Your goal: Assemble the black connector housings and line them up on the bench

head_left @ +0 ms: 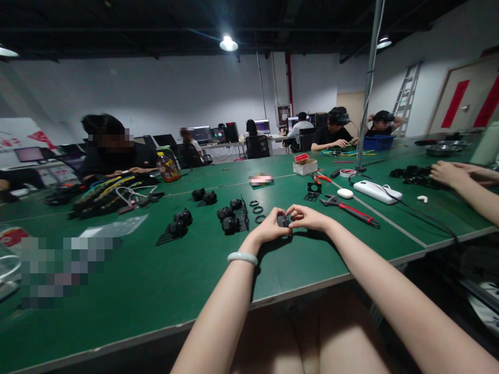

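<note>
Between my two hands is a small black plastic part [283, 221], held just above the green table [218, 270]. My left hand [272, 226] wraps round its left side, with a pale bangle on that wrist. From the right, my right hand [307, 217] pinches the same part; its fingertips partly hide it. Several black rings [257, 210] lie just left of my hands. Beyond them stand black camera-like assemblies [231, 224] on slotted plates, with another such assembly [180, 223] farther left. A black bracket [313, 191] sits past my right hand.
Right of my hands lie an adjustable wrench [351, 210], a white round case [345, 194] and a white power strip [377, 191] with a black cable. A metal pole [366, 104] rises from the table. Another person's hands [452, 171] work at the right; cables [105, 195] lie left.
</note>
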A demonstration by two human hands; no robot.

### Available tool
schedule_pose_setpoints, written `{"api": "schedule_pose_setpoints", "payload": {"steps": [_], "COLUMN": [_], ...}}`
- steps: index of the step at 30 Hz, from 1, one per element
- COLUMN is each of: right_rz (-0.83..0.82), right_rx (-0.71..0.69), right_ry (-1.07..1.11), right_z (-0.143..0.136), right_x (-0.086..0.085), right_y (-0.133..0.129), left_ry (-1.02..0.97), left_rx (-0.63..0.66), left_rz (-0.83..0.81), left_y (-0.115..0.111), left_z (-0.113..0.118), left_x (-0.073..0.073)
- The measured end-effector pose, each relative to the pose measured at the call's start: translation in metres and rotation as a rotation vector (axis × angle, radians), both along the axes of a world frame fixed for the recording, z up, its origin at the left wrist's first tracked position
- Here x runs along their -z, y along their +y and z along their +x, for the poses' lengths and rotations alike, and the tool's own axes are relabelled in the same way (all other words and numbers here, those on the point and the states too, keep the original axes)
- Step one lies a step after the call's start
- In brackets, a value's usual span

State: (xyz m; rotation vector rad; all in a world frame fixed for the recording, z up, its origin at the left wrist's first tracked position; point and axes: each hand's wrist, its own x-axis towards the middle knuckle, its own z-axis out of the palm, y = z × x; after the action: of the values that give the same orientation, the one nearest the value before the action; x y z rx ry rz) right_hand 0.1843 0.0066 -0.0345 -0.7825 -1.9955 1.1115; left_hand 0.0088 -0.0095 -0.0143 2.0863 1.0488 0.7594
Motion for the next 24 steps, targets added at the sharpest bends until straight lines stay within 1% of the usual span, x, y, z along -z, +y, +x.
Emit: {"api": "schedule_pose_setpoints", "payload": {"steps": [6,10,24], "right_rz": [-0.034,-0.036,-0.017], "right_rx": [-0.042,-0.046,-0.019], "right_ry": [0.002,-0.003,-0.04], "right_z": [-0.0002,-0.0008,-0.0019], "right_x": [-0.0056,-0.006,-0.0058], "right_y": [-0.0027,-0.0008,-0.0018], "left_ry": [0.011,0.033,0.02], "left_rx": [-0.002,-0.001,0.004], "left_rz": [0.016,0.016,0.022], "left_y": [-0.0007,-0.0013,0.0003], "left_z": [-0.0005,-0.0017,-0.0019], "left_x": [-0.0017,-0.0026,-0.0007]}}
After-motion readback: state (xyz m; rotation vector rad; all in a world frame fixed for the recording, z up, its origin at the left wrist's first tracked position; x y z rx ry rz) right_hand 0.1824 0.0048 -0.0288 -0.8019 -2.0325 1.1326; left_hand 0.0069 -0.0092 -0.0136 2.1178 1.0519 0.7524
